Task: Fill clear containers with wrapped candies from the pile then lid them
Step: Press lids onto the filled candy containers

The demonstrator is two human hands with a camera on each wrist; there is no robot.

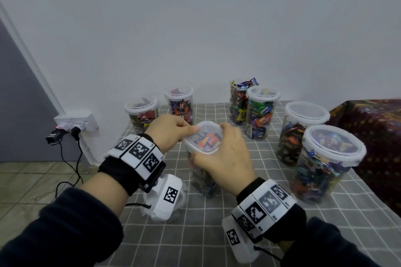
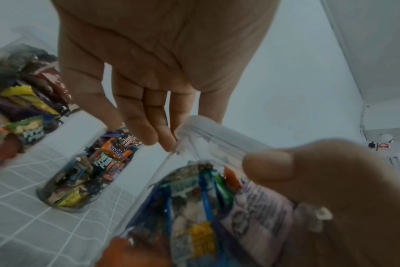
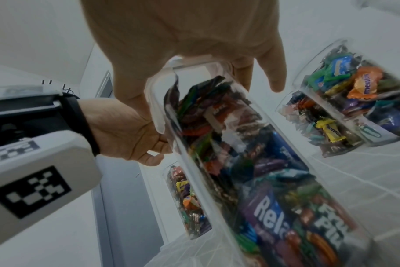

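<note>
A tall clear container (image 1: 204, 180) packed with wrapped candies stands mid-table on the grey checked cloth (image 1: 217, 234). Its rounded-square clear lid (image 1: 202, 140) lies on top, a little tilted. My left hand (image 1: 171, 130) pinches the lid's far-left edge, thumb on top and fingers curled beneath. My right hand (image 1: 225, 156) grips the near-right side, thumb at the near rim and fingers round the far corner. In the left wrist view my fingertips (image 2: 164, 140) touch the lid rim (image 2: 201, 126). The right wrist view has the container (image 3: 240, 162) below my palm (image 3: 194, 36).
Lidded candy-filled containers stand at back left (image 1: 141, 112) (image 1: 179, 102) and right (image 1: 261, 112) (image 1: 303, 132) (image 1: 327, 162). One overfull container (image 1: 238, 102) has no lid. A power strip (image 1: 76, 121) with cables hangs left of the table. Dark patterned fabric (image 1: 368, 136) borders the right edge.
</note>
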